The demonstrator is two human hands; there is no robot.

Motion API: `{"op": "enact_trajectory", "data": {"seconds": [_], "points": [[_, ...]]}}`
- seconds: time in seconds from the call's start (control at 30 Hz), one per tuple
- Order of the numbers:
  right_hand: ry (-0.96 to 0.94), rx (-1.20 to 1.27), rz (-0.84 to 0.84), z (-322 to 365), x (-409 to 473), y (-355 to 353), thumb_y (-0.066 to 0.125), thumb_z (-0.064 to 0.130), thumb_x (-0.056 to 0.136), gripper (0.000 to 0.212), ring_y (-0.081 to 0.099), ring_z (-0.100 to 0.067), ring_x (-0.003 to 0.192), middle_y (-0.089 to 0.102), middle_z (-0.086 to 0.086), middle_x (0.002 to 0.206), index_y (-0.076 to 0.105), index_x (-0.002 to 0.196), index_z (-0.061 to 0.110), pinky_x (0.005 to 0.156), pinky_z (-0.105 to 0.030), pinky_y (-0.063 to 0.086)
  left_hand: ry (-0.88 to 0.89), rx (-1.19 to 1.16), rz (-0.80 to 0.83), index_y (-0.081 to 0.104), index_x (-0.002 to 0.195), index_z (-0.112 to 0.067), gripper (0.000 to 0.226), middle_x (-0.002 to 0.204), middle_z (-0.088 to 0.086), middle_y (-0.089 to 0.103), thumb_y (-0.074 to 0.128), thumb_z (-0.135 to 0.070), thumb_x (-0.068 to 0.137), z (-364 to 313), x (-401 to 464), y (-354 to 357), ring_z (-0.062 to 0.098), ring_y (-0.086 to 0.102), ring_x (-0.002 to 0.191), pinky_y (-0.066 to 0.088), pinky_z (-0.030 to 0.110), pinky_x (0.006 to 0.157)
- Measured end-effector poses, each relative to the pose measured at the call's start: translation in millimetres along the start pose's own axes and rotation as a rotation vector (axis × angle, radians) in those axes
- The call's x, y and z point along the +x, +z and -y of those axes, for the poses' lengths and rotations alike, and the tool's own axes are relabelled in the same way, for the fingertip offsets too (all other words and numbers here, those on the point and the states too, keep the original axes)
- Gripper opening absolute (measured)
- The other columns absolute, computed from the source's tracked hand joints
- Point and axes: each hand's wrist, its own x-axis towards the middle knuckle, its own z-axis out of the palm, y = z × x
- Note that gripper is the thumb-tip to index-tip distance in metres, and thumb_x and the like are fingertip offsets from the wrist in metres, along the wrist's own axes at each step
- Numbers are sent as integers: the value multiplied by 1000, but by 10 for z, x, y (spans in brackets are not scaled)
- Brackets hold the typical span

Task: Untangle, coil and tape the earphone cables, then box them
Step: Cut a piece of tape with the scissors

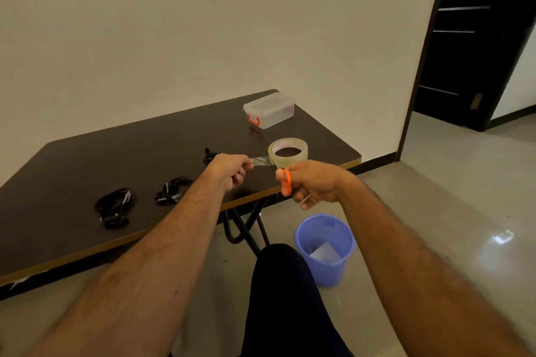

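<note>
Just left of the tape roll [287,151], L hand [230,169] pinches a pulled strip [261,161]; R hand [311,182] clamped on scissors [286,182] near roll; coiled cables [114,206] far left, box [269,109] behind roll on counter [87,162].

Red lettering runs around the inner core of the clear tape roll [287,151] near the table's [87,159] right edge, too small and mirrored to read; nothing else bears text.

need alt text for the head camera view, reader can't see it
A left hand pulls a strip of clear tape from a roll while the right hand holds orange-handled scissors at it. Coiled black earphone cables and a lidded clear box sit on the dark table.
</note>
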Motion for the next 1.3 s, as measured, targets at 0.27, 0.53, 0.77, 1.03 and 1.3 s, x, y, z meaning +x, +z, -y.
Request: {"op": "enact_trajectory", "data": {"seconds": [0.27,0.53,0.77,1.03,1.3], "points": [[81,145,63,-37,179,67,46,58,95,48,54,-11,61,72,-11,94,52,114,14,58,-25,48,-49,-25,15,68,90,-7,13,77,-1,58,60,-16,96,-30,105,-35,4,41,49,32,11,38],[152,239,67,67,336,72,52,55,94,55,57,-8,58,73,-12,91,58,117,6,53,-20,51,-100,-168,87,67,94,-7,11,77,-1,60,59,-14,96,-53,105,-39,4,42,46,31,10,33],[171,230,49,160,445,119,54,49,95,56,56,-8,55,73,-10,86,57,125,2,55,-21,52,-109,-208,125,67,96,-8,10,70,-3,59,58,-12,96,-53,113,-40,3,40,42,29,9,32],[169,259,-10,164,498,129,59,41,95,49,53,-8,62,72,-9,79,59,123,0,53,-21,53,-124,-188,114,67,93,-8,10,70,-3,58,59,-14,96,-27,94,-67,4,40,46,30,9,32],[145,113,-125,182,484,151,65,31,93,38,53,-7,53,71,-11,88,62,115,0,52,-22,51,18,52,-42,68,90,-5,11,76,2,57,62,-13,94,61,175,-33,5,40,49,33,12,36]]}}
